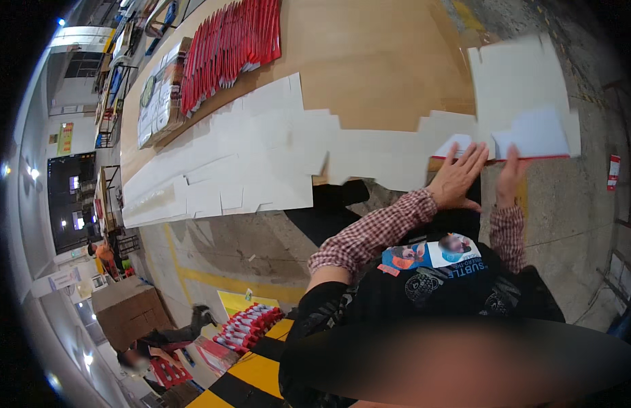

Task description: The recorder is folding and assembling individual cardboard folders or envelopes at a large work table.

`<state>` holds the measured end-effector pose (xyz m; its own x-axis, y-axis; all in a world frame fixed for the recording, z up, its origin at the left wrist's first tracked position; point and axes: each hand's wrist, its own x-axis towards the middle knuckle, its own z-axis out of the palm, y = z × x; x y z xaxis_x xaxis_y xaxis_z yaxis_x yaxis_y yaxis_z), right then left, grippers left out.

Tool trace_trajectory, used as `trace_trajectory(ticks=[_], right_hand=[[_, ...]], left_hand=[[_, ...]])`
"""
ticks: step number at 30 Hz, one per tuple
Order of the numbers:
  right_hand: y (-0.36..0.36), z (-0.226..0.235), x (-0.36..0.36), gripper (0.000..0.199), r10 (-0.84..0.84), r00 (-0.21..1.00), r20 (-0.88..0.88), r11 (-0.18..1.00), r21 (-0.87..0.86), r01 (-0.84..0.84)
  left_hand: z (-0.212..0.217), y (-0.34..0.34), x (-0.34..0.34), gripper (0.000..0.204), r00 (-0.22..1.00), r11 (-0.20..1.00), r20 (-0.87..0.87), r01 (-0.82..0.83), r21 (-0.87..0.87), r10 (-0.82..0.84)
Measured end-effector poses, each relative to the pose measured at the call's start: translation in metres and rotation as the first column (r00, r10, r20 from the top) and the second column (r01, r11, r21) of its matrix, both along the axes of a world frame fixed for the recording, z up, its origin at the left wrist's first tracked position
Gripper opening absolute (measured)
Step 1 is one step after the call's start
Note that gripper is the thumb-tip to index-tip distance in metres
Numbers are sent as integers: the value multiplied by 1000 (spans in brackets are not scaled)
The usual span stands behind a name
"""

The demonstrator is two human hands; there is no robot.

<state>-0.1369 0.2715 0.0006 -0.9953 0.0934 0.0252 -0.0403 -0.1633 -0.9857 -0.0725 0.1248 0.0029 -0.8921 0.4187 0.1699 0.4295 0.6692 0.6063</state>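
A white folded sheet with a red edge [533, 136] lies on the right end of the cardboard-covered table, in front of me. My left hand [458, 175] rests palm down with its fingers stretched out over the left part of the sheet. Close by on the right, my right hand [510, 175] touches the sheet at its red near edge. Its fingers point away from me and look straight, though a little blurred. What lies under both palms is hidden. Both forearms wear red-and-white checked sleeves.
Brown cardboard and overlapping white board pieces [261, 149] cover the table. At its far left stand a row of red folded pieces [230, 51] and a wrapped bundle [164, 95]. Red-and-white items [251, 326], a large carton [130, 311] and a bending person [172, 336] are at lower left.
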Motion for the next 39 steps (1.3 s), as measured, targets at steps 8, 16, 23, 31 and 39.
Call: trace_trajectory(ticks=[8, 16, 23, 31, 39], right_hand=[[-57, 17, -38, 70, 903, 413, -115, 135, 991, -19], [-41, 5, -25, 60, 724, 641, -256, 542, 786, -297], [-48, 2, -14, 62, 813, 563, -146, 115, 989, 90], [-141, 13, -9, 49, 964, 197, -177, 246, 878, -411], [-121, 13, -5, 64, 995, -92, -24, -6, 949, -315]], left_hand=[[-9, -122, 79, 66, 897, 650, -253, -437, -621, 361], [32, -207, -10, 30, 852, 972, 515, 30, -232, 97], [20, -247, 71, 34, 716, 802, 506, -592, 74, 481], [-1, -152, 120, 24, 666, 592, -158, -729, -343, 729], [13, -187, 188, 75, 844, 791, -218, -536, -296, 490]])
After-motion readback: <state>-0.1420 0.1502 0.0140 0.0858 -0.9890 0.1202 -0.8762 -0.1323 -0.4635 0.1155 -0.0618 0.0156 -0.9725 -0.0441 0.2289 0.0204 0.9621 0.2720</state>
